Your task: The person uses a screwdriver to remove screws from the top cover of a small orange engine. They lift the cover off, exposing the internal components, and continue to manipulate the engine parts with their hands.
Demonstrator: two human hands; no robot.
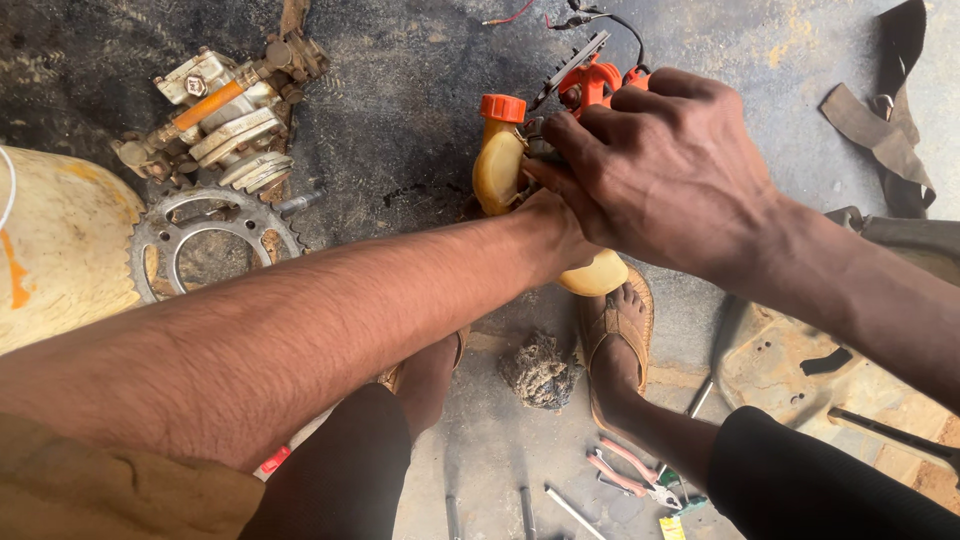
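Stained concrete floor (420, 110) lies under everything. On it, before the feet, a small orange engine (590, 85) is gripped by the right hand (665, 175), probably to steady it; the left hand (555, 225) is hidden beneath, so its fingers cannot be judged. A sprocket (210, 240) and pliers (625, 475) lie within reach.

Repair workshop indicated: oil-stained concrete floor (420, 120) strewn with a sprocket (212, 240), pump assembly (225, 110) and pliers (630, 472) (all grimy).

Orange cap (502, 107); perhaps yellowish tank (497, 170)
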